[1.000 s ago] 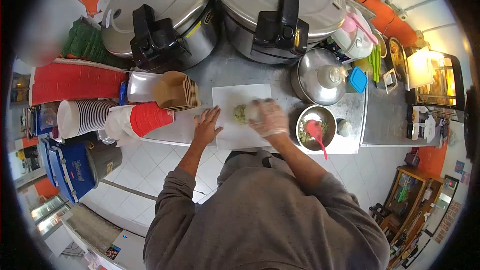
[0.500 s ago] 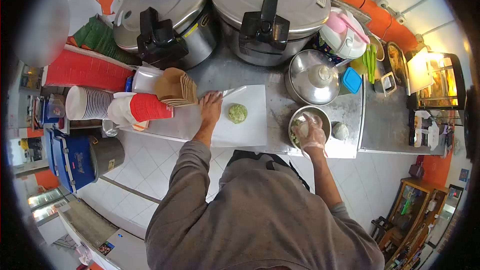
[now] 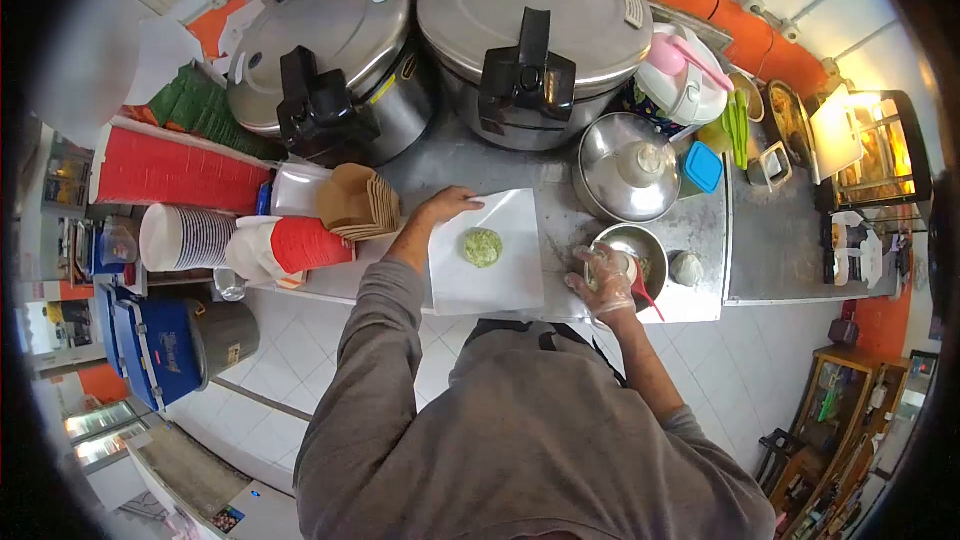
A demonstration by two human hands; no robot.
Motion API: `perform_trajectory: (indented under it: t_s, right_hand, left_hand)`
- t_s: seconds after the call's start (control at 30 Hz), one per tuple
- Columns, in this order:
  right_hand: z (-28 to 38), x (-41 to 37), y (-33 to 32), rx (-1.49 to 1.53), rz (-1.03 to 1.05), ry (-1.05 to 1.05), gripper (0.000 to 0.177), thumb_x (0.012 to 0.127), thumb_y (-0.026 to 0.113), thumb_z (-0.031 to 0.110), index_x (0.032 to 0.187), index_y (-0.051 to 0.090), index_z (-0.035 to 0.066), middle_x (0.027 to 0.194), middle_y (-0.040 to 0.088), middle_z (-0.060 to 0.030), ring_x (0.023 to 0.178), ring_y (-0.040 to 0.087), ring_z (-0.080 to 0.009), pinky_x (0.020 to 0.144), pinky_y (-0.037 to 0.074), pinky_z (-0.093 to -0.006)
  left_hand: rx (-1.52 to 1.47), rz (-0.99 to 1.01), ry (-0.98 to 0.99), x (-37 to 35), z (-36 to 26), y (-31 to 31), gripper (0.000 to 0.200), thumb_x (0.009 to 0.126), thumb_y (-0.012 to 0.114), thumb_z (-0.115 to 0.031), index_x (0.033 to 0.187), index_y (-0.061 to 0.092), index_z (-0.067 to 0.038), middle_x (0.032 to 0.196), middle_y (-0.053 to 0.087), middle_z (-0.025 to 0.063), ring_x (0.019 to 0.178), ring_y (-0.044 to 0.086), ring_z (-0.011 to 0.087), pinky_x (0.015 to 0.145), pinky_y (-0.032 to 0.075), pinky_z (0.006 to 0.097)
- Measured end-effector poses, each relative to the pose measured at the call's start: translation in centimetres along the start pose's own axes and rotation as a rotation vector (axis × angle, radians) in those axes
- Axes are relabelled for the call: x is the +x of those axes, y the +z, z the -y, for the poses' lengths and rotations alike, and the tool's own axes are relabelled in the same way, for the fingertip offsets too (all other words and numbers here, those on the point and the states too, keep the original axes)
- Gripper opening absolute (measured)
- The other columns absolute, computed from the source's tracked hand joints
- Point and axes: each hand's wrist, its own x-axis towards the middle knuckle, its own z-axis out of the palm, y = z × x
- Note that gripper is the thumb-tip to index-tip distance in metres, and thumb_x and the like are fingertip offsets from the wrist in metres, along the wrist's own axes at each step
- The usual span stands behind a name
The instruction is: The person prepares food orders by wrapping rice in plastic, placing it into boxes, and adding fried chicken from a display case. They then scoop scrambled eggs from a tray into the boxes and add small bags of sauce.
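A round, flat patty of green-and-white chopped food (image 3: pixel 482 247) lies on a white sheet of paper (image 3: pixel 490 288) on the steel counter. My left hand (image 3: pixel 448 204) pinches the sheet's top left corner. Over the left rim of a steel bowl (image 3: pixel 655 240) is my right hand (image 3: pixel 604 278), in a clear plastic glove. Its fingers curl round something pale and rounded that they mostly hide. A red handle (image 3: pixel 645 295) sticks out over the bowl's front rim. Some chopped food shows inside the bowl.
Two large steel cookers (image 3: pixel 535 0) stand at the back. A lidded steel pot (image 3: pixel 610 185) sits behind the bowl, a small wrapped bundle (image 3: pixel 686 268) to its right. Brown paper trays (image 3: pixel 355 202), red boxes (image 3: pixel 180 168) and stacked cups (image 3: pixel 185 238) line the left side.
My left hand has gone from lying on the paper's left edge to pinching its top corner. My right hand has come up and left from inside the bowl, exposing the red handle.
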Motion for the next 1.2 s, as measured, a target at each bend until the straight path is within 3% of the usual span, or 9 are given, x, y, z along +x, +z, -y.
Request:
perform_trajectory:
  t_s: [0.13, 0.23, 0.3, 0.4, 0.5, 0.6, 0.73, 1.13, 1.2]
  right_hand:
    - [0.2, 0.2, 0.3, 0.042, 0.014, -0.051, 0.046, 0.081, 0.071, 0.029, 0.121, 0.057, 0.011, 0.135, 0.042, -0.0189, 0.122, 0.046, -0.0388, 0.099, 0.041, -0.0472]
    - [0.1, -0.4, 0.5, 0.073, 0.020, 0.028, 0.044, 0.082, 0.070, 0.029, 0.121, 0.058, 0.013, 0.135, 0.042, -0.0190, 0.122, 0.046, -0.0394, 0.099, 0.041, -0.0477]
    - [-0.2, -0.6, 0.5, 0.065, 0.026, 0.035, 0.042, 0.083, 0.069, 0.029, 0.120, 0.058, 0.013, 0.135, 0.042, -0.0192, 0.121, 0.046, -0.0398, 0.098, 0.041, -0.0481]
    - [-0.1, -0.6, 0.5, 0.062, 0.023, 0.065, 0.040, 0.083, 0.068, 0.029, 0.118, 0.058, 0.014, 0.134, 0.042, -0.0198, 0.121, 0.047, -0.0400, 0.098, 0.042, -0.0484]
    - [0.3, -0.1, 0.8, 0.081, 0.019, 0.090, 0.039, 0.082, 0.068, 0.028, 0.117, 0.059, 0.014, 0.133, 0.042, -0.0204, 0.120, 0.047, -0.0400, 0.097, 0.043, -0.0476]
    - [-0.1, 1.0, 1.9, 0.078, 0.004, -0.002, 0.040, 0.081, 0.069, 0.027, 0.118, 0.059, 0.014, 0.133, 0.043, -0.0206, 0.119, 0.048, -0.0400, 0.096, 0.044, -0.0465]
    - [0.7, 2.7, 2.8, 0.014, 0.009, -0.064, 0.041, 0.079, 0.069, 0.025, 0.117, 0.059, 0.014, 0.132, 0.043, -0.0202, 0.118, 0.049, -0.0392, 0.096, 0.045, -0.0454]
    - [7.0, 14.0, 7.7, -0.370, 0.144, -0.366, 0.039, 0.087, 0.057, 0.030, 0.125, 0.055, 0.021, 0.133, 0.044, -0.0113, 0.121, 0.044, -0.0301, 0.098, 0.039, -0.0431]
    - [7.1, 15.1, 9.1, -0.392, 0.158, -0.356, 0.039, 0.087, 0.057, 0.029, 0.125, 0.055, 0.020, 0.129, 0.048, -0.0107, 0.120, 0.046, -0.0289, 0.097, 0.040, -0.0425]
  left_hand:
    - [0.182, -0.063, 0.011, 1.3, -1.3, -1.2, 0.035, 0.071, 0.078, -0.036, 0.094, 0.069, -0.011, 0.100, 0.068, 0.0093, 0.103, 0.060, 0.0235, 0.095, 0.036, 0.0476]
    - [0.585, -0.086, -0.032, -1.9, -5.7, -1.8, 0.025, 0.067, 0.080, -0.031, 0.082, 0.071, -0.014, 0.091, 0.069, 0.0045, 0.097, 0.061, 0.0231, 0.092, 0.032, 0.0476]
    - [0.711, -0.267, 0.183, -2.2, -4.6, -1.3, 0.010, 0.070, 0.075, -0.025, 0.074, 0.071, -0.016, 0.088, 0.069, 0.0038, 0.094, 0.060, 0.0207, 0.089, 0.031, 0.0437]
    - [0.910, -0.384, 0.375, -4.0, -4.4, -0.4, 0.006, 0.076, 0.068, -0.019, 0.080, 0.071, -0.016, 0.093, 0.068, 0.0033, 0.095, 0.059, 0.0193, 0.091, 0.032, 0.0454]
    - [0.875, -0.536, 0.577, -4.4, -2.4, 0.4, 0.011, 0.078, 0.064, -0.016, 0.087, 0.071, -0.014, 0.097, 0.066, 0.0024, 0.095, 0.058, 0.0190, 0.095, 0.033, 0.0447]
    - [0.841, -0.624, 0.581, -4.6, -1.3, 0.9, 0.014, 0.079, 0.063, -0.014, 0.091, 0.070, -0.013, 0.099, 0.065, 0.0017, 0.096, 0.058, 0.0200, 0.094, 0.037, 0.0417]
    - [0.737, -0.509, 0.494, -5.0, -1.0, 1.4, 0.013, 0.079, 0.063, -0.014, 0.090, 0.070, -0.013, 0.096, 0.064, 0.0020, 0.097, 0.058, 0.0205, 0.088, 0.043, 0.0381]
    - [0.761, -0.654, 0.681, -5.2, -0.3, 2.0, 0.007, 0.079, 0.067, -0.014, 0.085, 0.069, -0.010, 0.085, 0.067, 0.0020, 0.080, 0.065, 0.0206, 0.081, 0.047, 0.0378]
    - [0.735, -0.634, 0.678, -5.1, -0.1, 2.1, 0.015, 0.079, 0.068, -0.015, 0.093, 0.068, -0.009, 0.085, 0.067, 0.0030, 0.081, 0.065, 0.0211, 0.080, 0.048, 0.0379]
